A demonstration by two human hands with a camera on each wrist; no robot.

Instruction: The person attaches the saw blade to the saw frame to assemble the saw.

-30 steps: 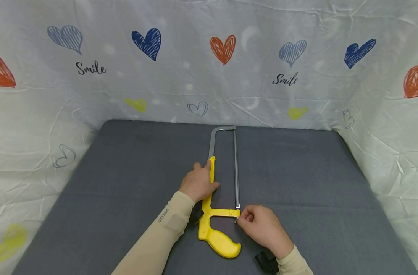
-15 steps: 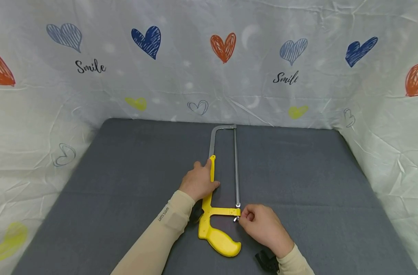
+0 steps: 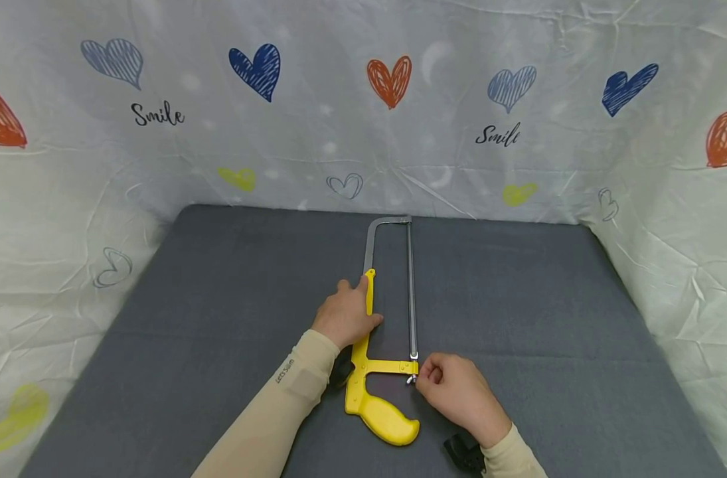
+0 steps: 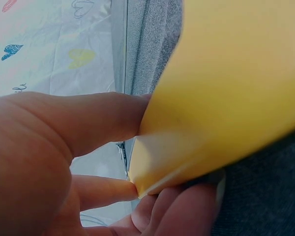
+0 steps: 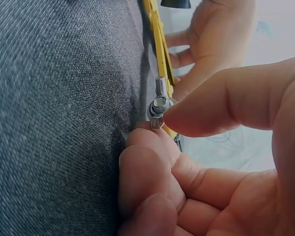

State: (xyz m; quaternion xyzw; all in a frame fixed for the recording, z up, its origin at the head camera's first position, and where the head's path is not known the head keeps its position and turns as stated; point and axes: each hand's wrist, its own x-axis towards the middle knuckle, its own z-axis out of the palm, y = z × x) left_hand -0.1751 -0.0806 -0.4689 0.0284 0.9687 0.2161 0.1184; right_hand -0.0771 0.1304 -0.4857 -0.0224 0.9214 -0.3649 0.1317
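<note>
Hacksaw (image 3: pixel 382 345) lies flat on grey mat (image 3: pixel 518 299), centre, yellow handle near, metal bow far. Left hand (image 3: pixel 345 315) rests on yellow frame arm, fingers curled round its edge, holding saw down. Right hand (image 3: pixel 455 392) at near end of blade (image 3: pixel 410 285), thumb and forefinger pinching small metal nut (image 5: pixel 157 110) on tension screw just below yellow crossbar. Step in hand, likely: turning tension nut. Which way, cannot tell. Next move calls for steady hold-down from left hand, small finger twists, regrip without slipping off nut.
</note>
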